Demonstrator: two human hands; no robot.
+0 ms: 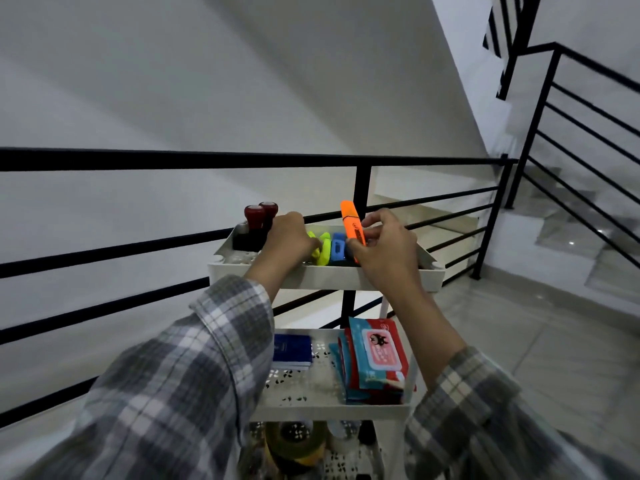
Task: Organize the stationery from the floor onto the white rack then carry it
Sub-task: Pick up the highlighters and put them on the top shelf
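**Three loaded tiers, orange highlighter in hand**

The white rack (322,277) shows three tiers. On the top tray (429,271) there are two stamps (261,216) with dark red knobs at the far left, what look like two yellow-green highlighters (323,251) in the middle, though the left hand hides part of them, and one blue highlighter (337,249) just to their right. One orange highlighter (351,221) rises above the tray, tilted, with its cap end up and far. The middle tray (329,412) carries one blue booklet (292,348) at the left and a leaning stack of red and teal wipe packs (381,355) at the right. Their number is not clear. At least two tape rolls (294,445) lie on the lowest tier, blurred.

The rack's far side stands just beside the black railing (207,159), and the stairwell drops beyond it. Tiled floor (554,341) lies open to the right, as far as the stairs (571,220) at the far right. The right end of the top tray is bare.

The left hand (287,237) reaches down into the top tray with its fingers bent onto the yellow-green highlighters. Whether it grips one cannot be told. The right hand (384,247) pinches the lower body of the orange highlighter between thumb and fingers, over the right half of the tray. Both forearms wear plaid sleeves (173,375).
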